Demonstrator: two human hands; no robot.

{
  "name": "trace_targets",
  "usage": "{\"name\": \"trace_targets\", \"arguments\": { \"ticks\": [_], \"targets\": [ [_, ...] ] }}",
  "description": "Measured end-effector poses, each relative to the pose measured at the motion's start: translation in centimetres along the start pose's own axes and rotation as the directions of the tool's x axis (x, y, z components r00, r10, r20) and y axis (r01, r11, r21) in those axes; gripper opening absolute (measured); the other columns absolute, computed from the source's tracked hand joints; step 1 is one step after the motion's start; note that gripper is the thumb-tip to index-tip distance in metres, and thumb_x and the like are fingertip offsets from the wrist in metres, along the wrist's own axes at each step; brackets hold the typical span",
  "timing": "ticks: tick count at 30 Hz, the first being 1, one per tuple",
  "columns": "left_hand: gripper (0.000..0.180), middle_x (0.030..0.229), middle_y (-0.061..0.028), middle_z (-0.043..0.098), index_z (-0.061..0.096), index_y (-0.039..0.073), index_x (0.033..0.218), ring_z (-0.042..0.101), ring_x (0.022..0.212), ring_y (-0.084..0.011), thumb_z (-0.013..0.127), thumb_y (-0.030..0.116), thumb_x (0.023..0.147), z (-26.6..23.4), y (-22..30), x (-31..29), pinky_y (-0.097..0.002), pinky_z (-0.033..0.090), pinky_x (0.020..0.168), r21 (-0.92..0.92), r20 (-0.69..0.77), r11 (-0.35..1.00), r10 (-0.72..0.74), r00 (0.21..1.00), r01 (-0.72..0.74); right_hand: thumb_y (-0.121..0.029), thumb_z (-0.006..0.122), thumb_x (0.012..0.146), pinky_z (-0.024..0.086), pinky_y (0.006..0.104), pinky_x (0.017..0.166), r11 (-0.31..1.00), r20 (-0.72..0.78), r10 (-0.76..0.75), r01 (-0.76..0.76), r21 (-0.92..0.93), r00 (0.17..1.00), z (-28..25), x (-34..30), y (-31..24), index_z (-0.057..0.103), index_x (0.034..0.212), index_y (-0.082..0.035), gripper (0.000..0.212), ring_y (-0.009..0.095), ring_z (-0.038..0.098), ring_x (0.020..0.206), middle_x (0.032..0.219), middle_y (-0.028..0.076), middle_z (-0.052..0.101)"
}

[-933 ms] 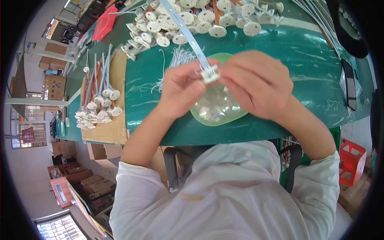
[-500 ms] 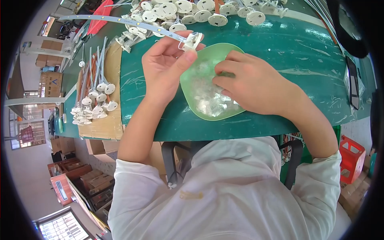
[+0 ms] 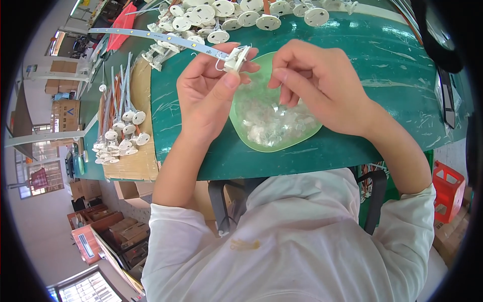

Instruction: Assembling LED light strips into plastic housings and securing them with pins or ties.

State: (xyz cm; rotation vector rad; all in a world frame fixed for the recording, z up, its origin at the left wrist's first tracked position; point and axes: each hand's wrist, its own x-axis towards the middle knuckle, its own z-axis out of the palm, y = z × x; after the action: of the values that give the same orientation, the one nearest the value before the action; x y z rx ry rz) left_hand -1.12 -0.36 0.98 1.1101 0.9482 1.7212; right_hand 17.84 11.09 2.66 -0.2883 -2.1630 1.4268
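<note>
My left hand (image 3: 202, 100) pinches the white plastic base (image 3: 235, 58) at the end of an LED strip (image 3: 168, 39). The strip stretches up and to the left, its small yellow LEDs facing me, and thin white wires loop beside the base. My right hand (image 3: 329, 88) hangs over a light green bowl (image 3: 240, 137), thumb and fingertips pressed together. Whatever those fingertips may hold is too small to make out. Many small clear plastic pieces (image 3: 274, 125) lie in the bowl.
More LED strips with round white bases (image 3: 126, 126) lie on a cardboard sheet (image 3: 142, 163) at the left. A heap of similar white bases (image 3: 201, 17) sits at the back of the green table (image 3: 382, 108). A dark flat device (image 3: 446, 98) lies far right. Below stands a red stool (image 3: 448, 191).
My right hand has lifted out of the clear pieces, its fingertips now pinched together above the bowl. The left hand still holds the strip's base, slightly turned.
</note>
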Motion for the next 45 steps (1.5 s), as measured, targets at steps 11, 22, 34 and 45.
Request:
{"name": "trace_targets", "arguments": {
  "ticks": [11, 22, 34, 45],
  "targets": [
    [0.049, 0.126, -0.0228, 0.06, 0.051, -0.002, 0.129, 0.064, 0.108, -0.0285, 0.071, 0.002, 0.084, 1.0, -0.7, -0.5, -0.0412, 0.05, 0.097, -0.029, 0.032, 0.999, 0.019, 0.999, -0.018, -0.001, 0.059, 0.094, 0.055, 0.0239, 0.071, 0.983, -0.145, 0.001, 0.025, 0.18, 0.989, 0.1, 0.2, 0.7, 0.064, 0.107, 0.005, 0.016, 0.011, 0.066, 0.077, 0.09, 0.008, 0.069],
    [0.059, 0.123, -0.0182, 0.062, 0.056, 0.002, 0.125, 0.063, 0.109, -0.0245, 0.083, 0.005, 0.073, 2.2, -1.3, -1.6, -0.0364, 0.052, 0.093, -0.057, -0.06, 0.998, 0.02, 0.998, -0.024, -0.002, 0.073, 0.079, 0.054, 0.0254, 0.061, 0.889, -0.219, -0.447, 0.402, -0.219, 0.868, 0.8, -0.2, 1.3, 0.073, 0.088, -0.002, 0.009, 0.017, 0.07, 0.069, 0.081, 0.008, 0.072],
    [0.056, 0.122, -0.0194, 0.063, 0.058, 0.0, 0.122, 0.065, 0.104, -0.0222, 0.083, 0.004, 0.073, 1.9, -1.0, -1.2, -0.0355, 0.053, 0.088, 0.045, -0.073, 0.998, 0.04, 0.997, -0.037, -0.002, 0.074, 0.076, 0.054, 0.0284, 0.061, 0.853, -0.192, -0.507, 0.457, -0.252, 0.84, 0.8, -0.1, 1.1, 0.073, 0.091, -0.005, 0.015, 0.023, 0.069, 0.069, 0.081, 0.01, 0.071],
    [0.053, 0.12, -0.0158, 0.064, 0.058, 0.001, 0.122, 0.062, 0.11, -0.021, 0.082, 0.007, 0.075, 2.0, -0.6, -1.5, -0.0353, 0.048, 0.096, -0.108, -0.059, 0.993, -0.048, 0.997, 0.042, 0.001, 0.072, 0.079, 0.054, 0.0265, 0.065, 0.965, -0.168, -0.206, 0.229, 0.126, 0.964, 1.0, -0.6, 0.6, 0.072, 0.09, 0.0, 0.01, 0.017, 0.07, 0.071, 0.081, 0.01, 0.072]
  ]
}}
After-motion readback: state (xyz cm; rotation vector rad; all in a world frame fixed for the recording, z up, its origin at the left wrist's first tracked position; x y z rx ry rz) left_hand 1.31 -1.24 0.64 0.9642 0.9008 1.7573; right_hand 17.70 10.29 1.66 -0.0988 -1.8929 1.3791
